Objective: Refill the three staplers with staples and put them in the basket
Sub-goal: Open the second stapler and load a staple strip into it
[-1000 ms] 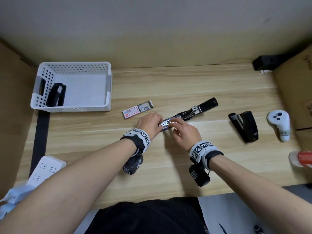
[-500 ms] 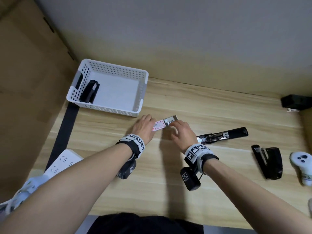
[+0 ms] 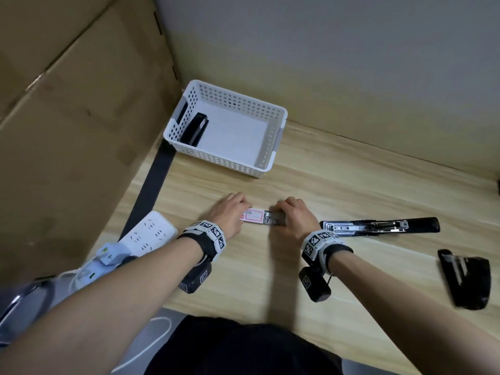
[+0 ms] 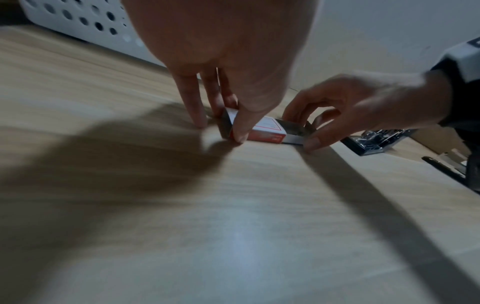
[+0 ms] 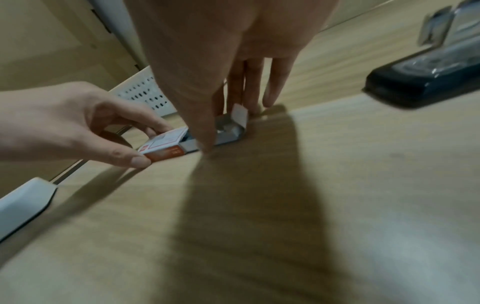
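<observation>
Fingertips [image 4: 240, 131] of our left hand [image 3: 230, 216] pinch the sleeve of a staple box [image 3: 254, 215] on the desk [image 3: 351, 190], while our right hand [image 3: 295, 220] curls its thumb and fingers around the grey tray [image 5: 228, 133] slid partway out of that sleeve, its end flap standing up. We can see a red-bordered label on the box's white top and an orange side, but the writing is too small and blurred to read. Behind the hands sits one white perforated basket [image 3: 273, 136], and it holds one closed black stapler [image 3: 194, 129] lying along its left wall. Two more staplers wait on the desk to our right: one [image 3: 378, 226] flipped fully open just beside our right wrist, its metal channel bare, and another [image 3: 465, 277] nearer the desk's front edge, well apart from the box. That makes three staplers we can count, one basket, one staple box. A white power strip [image 3: 146, 236] lies at the desk's left edge, beside a cardboard wall [image 3: 67, 117]. Both wrists wear bands printed with black-and-white square markers.
</observation>
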A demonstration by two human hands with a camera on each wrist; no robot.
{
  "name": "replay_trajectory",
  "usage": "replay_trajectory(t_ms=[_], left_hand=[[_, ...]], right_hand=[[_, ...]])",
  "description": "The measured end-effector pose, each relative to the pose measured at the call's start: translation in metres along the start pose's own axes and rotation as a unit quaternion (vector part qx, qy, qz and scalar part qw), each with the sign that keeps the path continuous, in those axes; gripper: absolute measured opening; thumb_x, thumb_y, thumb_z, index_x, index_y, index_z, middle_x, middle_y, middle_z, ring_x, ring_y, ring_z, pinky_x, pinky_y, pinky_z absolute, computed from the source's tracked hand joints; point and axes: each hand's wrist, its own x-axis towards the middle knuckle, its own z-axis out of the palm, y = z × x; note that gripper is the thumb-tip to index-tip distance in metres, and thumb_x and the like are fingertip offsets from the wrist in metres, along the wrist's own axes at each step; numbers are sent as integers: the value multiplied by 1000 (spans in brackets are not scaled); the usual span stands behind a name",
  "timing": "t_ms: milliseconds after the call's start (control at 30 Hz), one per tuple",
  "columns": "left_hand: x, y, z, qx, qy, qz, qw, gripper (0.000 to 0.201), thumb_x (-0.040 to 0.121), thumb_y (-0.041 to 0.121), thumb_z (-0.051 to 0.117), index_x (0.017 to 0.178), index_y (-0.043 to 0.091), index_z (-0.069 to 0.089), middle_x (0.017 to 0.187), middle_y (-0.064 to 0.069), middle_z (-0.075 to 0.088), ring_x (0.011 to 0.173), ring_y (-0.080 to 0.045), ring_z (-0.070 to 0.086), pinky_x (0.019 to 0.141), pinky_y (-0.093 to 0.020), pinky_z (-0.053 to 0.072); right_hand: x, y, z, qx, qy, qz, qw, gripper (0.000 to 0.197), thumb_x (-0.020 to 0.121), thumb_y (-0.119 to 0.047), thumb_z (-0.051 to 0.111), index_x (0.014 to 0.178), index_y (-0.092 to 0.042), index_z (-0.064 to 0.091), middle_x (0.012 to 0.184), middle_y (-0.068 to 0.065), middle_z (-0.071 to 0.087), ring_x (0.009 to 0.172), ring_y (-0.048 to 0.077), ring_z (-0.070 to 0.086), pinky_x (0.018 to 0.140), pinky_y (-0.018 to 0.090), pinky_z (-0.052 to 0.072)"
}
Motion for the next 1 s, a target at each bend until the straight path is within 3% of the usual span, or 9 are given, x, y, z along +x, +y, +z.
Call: replay_trajectory(t_ms=[100, 267, 567, 867, 1000], left_hand=[[-12, -6, -4, -8, -3, -3, 1000, 39, 82, 12, 68, 121, 19, 63, 112, 2, 50, 108, -19, 47, 95, -34, 41], [-19, -8, -5, -15, 1, -4, 1000, 37, 82, 11, 69, 118, 19, 65, 110, 1, 51, 108, -20, 48, 91, -32, 41], [-22, -9, -6, -13, -5, -16, 1000, 42, 82, 9, 68, 122, 20, 64, 114, 4, 51, 109, -18, 47, 88, -28, 38], [-23, -9, -8, -5, -1, -6, 1000, 35, 84, 12, 67, 118, 19, 66, 112, 5, 51, 107, -17, 47, 84, -27, 38], [-22, -10, -9, -5, -7, -5, 1000, 33, 83, 10, 67, 115, 17, 67, 113, 4, 52, 108, -18, 47, 86, -28, 38]], right_hand=[[-7, -14, 12, 18, 40, -32, 999, 37, 75, -36, 67, 106, -17, 60, 102, 2, 54, 96, 25, 48, 81, 34, 43], [-8, -22, 24, -3, 40, -12, 999, 20, 81, -34, 66, 93, -18, 66, 102, 1, 53, 98, 24, 45, 81, 34, 44], [-3, -31, 24, -1, 16, -11, 1000, 11, 80, -26, 69, 89, -21, 73, 99, 1, 52, 98, 24, 43, 81, 37, 45], [-6, -26, 22, -5, 24, 8, 1000, 18, 81, -36, 69, 90, -21, 70, 99, -1, 54, 98, 21, 45, 78, 34, 45], [-5, -31, 21, 23, 43, 0, 999, 15, 81, -33, 70, 91, -21, 71, 97, -1, 54, 96, 21, 46, 76, 36, 46]])
